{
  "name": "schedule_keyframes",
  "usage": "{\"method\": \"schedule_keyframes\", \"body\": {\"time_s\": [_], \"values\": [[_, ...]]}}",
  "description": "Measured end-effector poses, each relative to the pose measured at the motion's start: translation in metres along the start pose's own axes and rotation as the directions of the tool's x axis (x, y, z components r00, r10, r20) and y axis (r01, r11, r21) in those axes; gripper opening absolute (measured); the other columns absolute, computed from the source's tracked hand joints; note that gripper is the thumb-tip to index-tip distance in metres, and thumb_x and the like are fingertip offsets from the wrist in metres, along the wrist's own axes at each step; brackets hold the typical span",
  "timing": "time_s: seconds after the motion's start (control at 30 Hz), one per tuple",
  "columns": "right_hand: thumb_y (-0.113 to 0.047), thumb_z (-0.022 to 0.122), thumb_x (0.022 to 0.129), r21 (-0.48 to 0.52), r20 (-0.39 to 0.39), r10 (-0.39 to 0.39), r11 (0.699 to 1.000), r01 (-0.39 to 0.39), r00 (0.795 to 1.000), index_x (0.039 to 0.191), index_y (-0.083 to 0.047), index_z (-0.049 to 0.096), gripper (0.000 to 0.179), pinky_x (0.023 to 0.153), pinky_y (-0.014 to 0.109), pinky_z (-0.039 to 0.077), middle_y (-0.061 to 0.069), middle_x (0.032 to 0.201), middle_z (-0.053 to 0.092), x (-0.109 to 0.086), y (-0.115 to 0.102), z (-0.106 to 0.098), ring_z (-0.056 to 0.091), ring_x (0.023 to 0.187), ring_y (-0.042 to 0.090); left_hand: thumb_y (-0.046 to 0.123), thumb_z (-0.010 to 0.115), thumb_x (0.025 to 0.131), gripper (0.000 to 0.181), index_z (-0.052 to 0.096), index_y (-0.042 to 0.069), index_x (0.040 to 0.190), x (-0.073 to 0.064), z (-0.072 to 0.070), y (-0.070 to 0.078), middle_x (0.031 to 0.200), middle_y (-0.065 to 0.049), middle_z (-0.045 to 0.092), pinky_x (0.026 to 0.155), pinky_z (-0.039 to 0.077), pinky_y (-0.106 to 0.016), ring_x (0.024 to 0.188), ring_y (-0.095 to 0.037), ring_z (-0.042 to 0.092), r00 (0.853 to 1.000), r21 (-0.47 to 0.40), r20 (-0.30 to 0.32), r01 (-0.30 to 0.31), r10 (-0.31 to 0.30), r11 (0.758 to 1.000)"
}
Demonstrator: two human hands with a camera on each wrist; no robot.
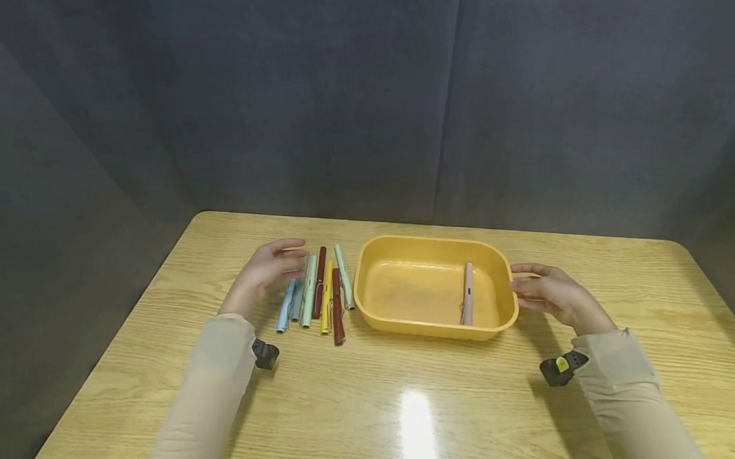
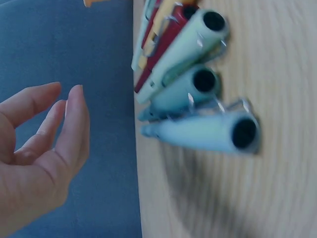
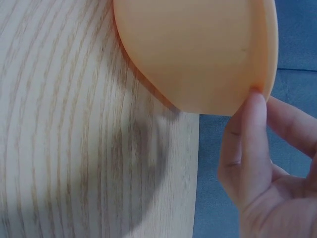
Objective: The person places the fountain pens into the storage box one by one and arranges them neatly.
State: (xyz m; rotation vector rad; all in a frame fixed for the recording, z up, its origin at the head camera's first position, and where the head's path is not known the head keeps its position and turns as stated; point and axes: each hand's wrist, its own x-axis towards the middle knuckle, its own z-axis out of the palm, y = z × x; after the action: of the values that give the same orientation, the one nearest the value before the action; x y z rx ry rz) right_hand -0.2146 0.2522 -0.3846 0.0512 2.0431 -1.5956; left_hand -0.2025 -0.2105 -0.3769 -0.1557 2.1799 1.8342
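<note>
My left hand (image 1: 265,269) hovers at the left side of several pens, thumb and fingers apart, holding nothing. Nearest to it are a light blue pen (image 2: 203,133), a teal pen (image 2: 181,93) and a light green pen (image 2: 183,54), all with metal clips. Over at the other side, my right hand (image 3: 270,178) holds the right end of a yellow plastic basin (image 3: 198,54), thumb against the outer wall under the rim and a finger behind it. Inside the basin, toward its right end, lies a pink pen (image 1: 468,294).
Between the left hand and the basin lie two dark red pens (image 1: 320,282), a yellow pen (image 1: 327,297) and a mint pen (image 1: 343,277), roughly side by side. The wooden table (image 1: 333,408) ends at the back before a dark grey curtain (image 1: 374,105).
</note>
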Motion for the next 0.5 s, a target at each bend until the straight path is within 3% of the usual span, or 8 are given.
{"method": "schedule_keyframes", "body": {"time_s": [0.27, 0.5], "values": [[-0.005, 0.052, 0.095, 0.027, 0.012, -0.005, 1.0, 0.005, 1.0, 0.143, 0.008, 0.022, 0.058, 0.072, 0.013, 0.058, -0.016, 0.082, 0.064, 0.001, 0.0, 0.0, 0.062, 0.076, -0.004, -0.001, 0.047, 0.095, 0.055, 0.029, -0.002, 0.147, -0.003, -0.014, -0.009, 0.147, -0.028, 0.037, 0.112, 0.042, -0.044, 0.131, -0.04, 0.043, 0.998, 0.091, -0.045, 0.048, -0.044, 0.995], [-0.005, 0.051, 0.095, 0.043, 0.007, 0.002, 0.999, -0.003, 1.0, 0.142, 0.006, 0.025, 0.055, 0.072, 0.013, 0.058, -0.016, 0.081, 0.064, 0.002, 0.0, 0.002, 0.062, 0.076, -0.004, -0.002, 0.047, 0.093, 0.056, 0.03, -0.006, 0.146, -0.006, -0.023, -0.018, 0.145, -0.03, 0.038, 0.108, 0.046, -0.041, 0.13, -0.04, 0.045, 0.997, 0.15, -0.046, 0.074, -0.068, 0.986]]}}
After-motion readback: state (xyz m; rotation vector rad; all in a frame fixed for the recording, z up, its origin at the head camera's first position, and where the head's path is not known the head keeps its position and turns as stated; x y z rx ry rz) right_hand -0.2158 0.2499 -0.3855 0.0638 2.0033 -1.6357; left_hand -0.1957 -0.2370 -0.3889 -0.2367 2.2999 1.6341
